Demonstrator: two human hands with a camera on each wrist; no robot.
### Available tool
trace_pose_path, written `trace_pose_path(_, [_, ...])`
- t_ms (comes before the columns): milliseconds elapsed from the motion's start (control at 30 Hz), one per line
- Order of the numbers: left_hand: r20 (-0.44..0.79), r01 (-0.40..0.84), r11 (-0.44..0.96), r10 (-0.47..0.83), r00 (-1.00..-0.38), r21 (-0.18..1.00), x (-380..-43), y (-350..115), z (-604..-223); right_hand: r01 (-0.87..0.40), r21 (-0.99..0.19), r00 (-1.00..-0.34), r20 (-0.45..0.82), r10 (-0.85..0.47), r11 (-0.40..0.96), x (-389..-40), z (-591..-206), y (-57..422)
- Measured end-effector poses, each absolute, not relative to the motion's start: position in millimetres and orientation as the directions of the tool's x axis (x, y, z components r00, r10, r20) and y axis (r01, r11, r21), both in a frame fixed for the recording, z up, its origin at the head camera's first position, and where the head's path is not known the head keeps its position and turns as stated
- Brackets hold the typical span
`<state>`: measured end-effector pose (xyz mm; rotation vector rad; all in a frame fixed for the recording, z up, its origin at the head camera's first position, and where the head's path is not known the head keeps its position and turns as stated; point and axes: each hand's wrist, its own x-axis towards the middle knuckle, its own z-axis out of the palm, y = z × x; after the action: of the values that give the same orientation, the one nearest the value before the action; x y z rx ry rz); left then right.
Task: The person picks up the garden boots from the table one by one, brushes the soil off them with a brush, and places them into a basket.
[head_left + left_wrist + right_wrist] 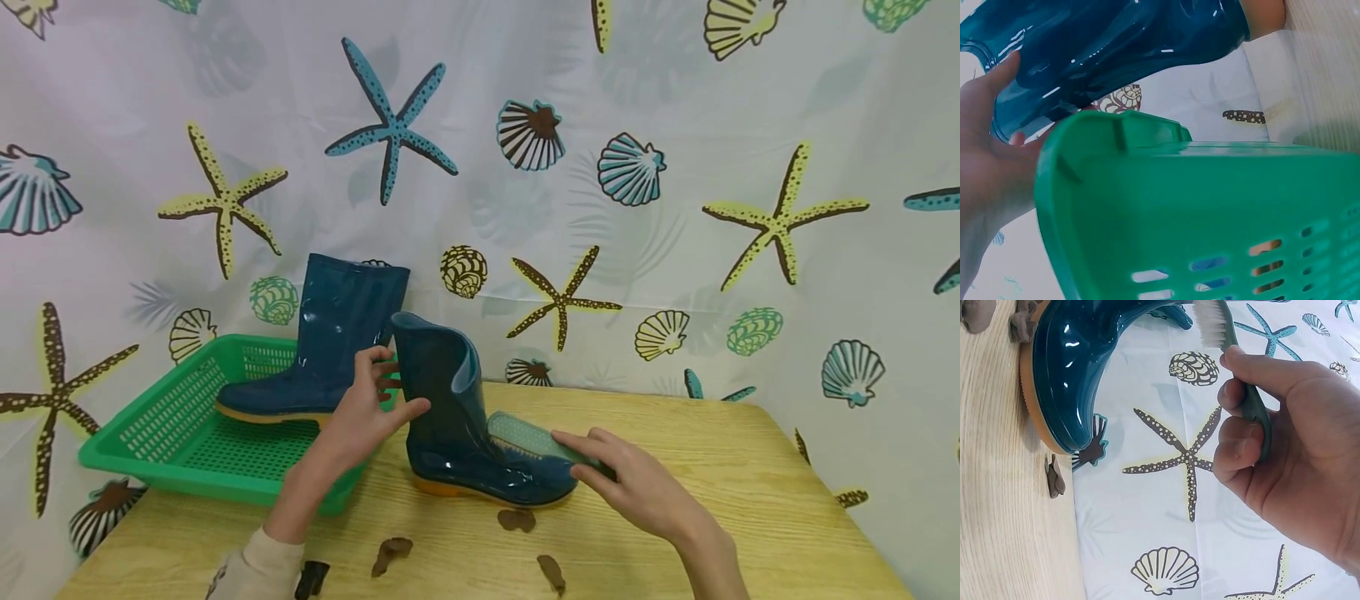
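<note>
A dark blue rain boot (438,417) with a tan sole stands on the wooden table, toe pointing right. My left hand (363,421) grips its shaft from the left, the thumb lying across the near side. In the left wrist view that thumb overlaps the glossy boot (1141,37) close to its top opening. A green scrub brush (1246,381) with pale bristles is held by its handle in my right hand (1297,419). Seen from the head, the brush (528,435) lies over the boot's instep, bristles facing down toward the foot.
At the left, a green plastic basket (135,429) holds a second blue rain boot (348,325). Brown lumps (392,554) lie on the table (675,546) in front of the standing boot, and a small black object (311,577) is near my left sleeve. A patterned curtain (465,225) hangs behind.
</note>
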<state>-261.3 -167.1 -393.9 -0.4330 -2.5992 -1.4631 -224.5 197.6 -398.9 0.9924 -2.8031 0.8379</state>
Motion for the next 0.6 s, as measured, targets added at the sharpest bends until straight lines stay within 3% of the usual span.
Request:
trace_pose_path(267, [0.184,0.320,0.621,0.274,-0.944,0.716,-251.2,-155.6,-391.0,-0.605,-0.474,-0.781,0.200,-0.591,0.640,-224.6,-399.1,191.7])
trace_pose_path(600, [0.207,0.285,0.659,0.196,-0.958,0.696,-248.6,-132.8,-393.3,-0.595,-0.482,-0.788,0.189,-0.587,0.643,-224.3,-402.4,186.8])
